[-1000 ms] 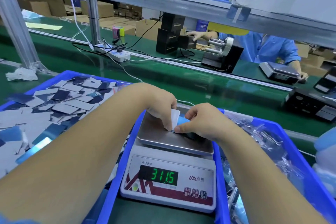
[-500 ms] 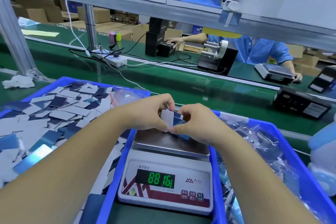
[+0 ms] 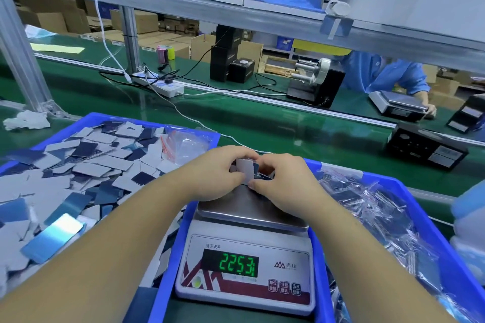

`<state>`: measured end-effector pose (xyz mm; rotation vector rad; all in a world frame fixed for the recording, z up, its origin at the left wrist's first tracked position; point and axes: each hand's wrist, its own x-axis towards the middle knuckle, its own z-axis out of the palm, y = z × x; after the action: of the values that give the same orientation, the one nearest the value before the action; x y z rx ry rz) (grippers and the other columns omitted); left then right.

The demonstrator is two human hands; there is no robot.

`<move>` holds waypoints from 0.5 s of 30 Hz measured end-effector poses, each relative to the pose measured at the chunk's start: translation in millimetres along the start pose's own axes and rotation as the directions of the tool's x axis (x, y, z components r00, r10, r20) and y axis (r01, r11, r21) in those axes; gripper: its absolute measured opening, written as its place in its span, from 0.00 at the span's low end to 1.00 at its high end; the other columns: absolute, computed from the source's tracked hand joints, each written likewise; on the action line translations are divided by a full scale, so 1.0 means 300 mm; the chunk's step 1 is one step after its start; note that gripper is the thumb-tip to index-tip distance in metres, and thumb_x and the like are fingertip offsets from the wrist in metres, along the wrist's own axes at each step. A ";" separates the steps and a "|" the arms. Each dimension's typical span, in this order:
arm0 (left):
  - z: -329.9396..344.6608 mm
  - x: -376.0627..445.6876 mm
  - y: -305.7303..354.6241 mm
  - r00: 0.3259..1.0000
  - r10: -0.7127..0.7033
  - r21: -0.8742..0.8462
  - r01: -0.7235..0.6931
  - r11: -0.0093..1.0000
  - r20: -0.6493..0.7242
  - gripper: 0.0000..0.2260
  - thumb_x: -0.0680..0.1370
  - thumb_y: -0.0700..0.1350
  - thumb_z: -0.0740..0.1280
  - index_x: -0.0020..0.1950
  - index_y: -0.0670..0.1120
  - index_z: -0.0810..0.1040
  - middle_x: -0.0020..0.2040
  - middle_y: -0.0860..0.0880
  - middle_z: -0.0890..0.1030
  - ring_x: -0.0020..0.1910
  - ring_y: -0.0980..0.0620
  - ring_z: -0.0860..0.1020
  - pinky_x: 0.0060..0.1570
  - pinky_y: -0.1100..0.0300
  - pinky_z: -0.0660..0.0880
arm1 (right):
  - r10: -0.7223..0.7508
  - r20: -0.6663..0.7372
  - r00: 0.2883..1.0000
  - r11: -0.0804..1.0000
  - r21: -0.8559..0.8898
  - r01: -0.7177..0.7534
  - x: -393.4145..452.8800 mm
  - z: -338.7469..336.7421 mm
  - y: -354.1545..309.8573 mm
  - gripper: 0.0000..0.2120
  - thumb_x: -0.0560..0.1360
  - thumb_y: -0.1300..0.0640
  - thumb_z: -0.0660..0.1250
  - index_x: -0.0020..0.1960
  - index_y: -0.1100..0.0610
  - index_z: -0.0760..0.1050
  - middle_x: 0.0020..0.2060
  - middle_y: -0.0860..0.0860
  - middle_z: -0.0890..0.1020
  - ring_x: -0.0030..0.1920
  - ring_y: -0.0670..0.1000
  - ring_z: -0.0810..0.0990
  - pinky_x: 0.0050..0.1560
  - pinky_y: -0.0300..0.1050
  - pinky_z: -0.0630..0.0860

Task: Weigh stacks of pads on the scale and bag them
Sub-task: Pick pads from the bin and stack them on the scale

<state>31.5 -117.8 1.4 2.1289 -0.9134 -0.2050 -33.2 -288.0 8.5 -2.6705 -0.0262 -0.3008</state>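
At frame centre, left hand (image 3: 220, 170) and right hand (image 3: 283, 181) both pinching one small stack of pads (image 3: 245, 169), flat grey and dark-blue rectangles, just above the steel pan of the scale (image 3: 244, 257). Green digits glowing on its white plastic front. At left, loose pads heaped in a blue bin (image 3: 168, 265); at right, crinkled clear bags (image 3: 372, 207).

Pad stack (image 3: 246, 171) mostly hidden by fingers (image 3: 237, 162); count unreadable. Scale (image 3: 245, 265) display's last digit blurred.
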 end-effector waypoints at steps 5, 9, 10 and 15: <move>-0.007 0.007 -0.011 0.976 0.091 -0.055 -0.104 0.993 -0.200 0.11 0.76 0.39 0.72 0.54 0.53 0.85 0.48 0.60 0.84 0.48 0.63 0.81 0.49 0.70 0.75 | 0.011 0.022 1.000 1.000 -0.011 -0.011 0.001 -0.020 0.015 0.09 0.70 0.50 0.73 0.42 0.53 0.77 0.35 0.47 0.79 0.39 0.49 0.75 0.40 0.44 0.73; -0.024 0.006 -0.028 0.963 0.081 -0.108 -0.112 0.988 -0.255 0.13 0.75 0.39 0.74 0.44 0.59 0.85 0.42 0.64 0.84 0.43 0.63 0.82 0.45 0.70 0.76 | 0.017 0.036 0.999 0.998 0.060 -0.019 -0.002 -0.011 0.021 0.09 0.71 0.47 0.74 0.41 0.51 0.77 0.36 0.44 0.79 0.38 0.46 0.75 0.40 0.41 0.72; -0.027 0.004 -0.032 0.963 0.078 -0.122 -0.113 0.986 -0.256 0.14 0.75 0.39 0.74 0.43 0.61 0.84 0.41 0.65 0.84 0.43 0.64 0.82 0.45 0.72 0.75 | 0.012 0.035 0.999 0.997 0.073 -0.014 -0.002 -0.010 0.022 0.09 0.71 0.47 0.73 0.41 0.51 0.77 0.36 0.43 0.79 0.38 0.45 0.75 0.40 0.41 0.71; -0.031 0.005 -0.053 0.967 0.022 -0.229 -0.082 0.970 -0.252 0.14 0.77 0.38 0.72 0.44 0.59 0.83 0.43 0.57 0.86 0.46 0.57 0.84 0.50 0.61 0.80 | -0.025 0.048 0.999 0.995 0.103 0.020 -0.002 -0.008 0.029 0.07 0.73 0.47 0.73 0.44 0.49 0.79 0.38 0.40 0.80 0.38 0.40 0.74 0.40 0.39 0.70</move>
<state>45.0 -106.4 -3.8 1.8562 -0.7568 -0.0179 -33.8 -296.9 6.6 -2.5769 -0.0849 -0.2344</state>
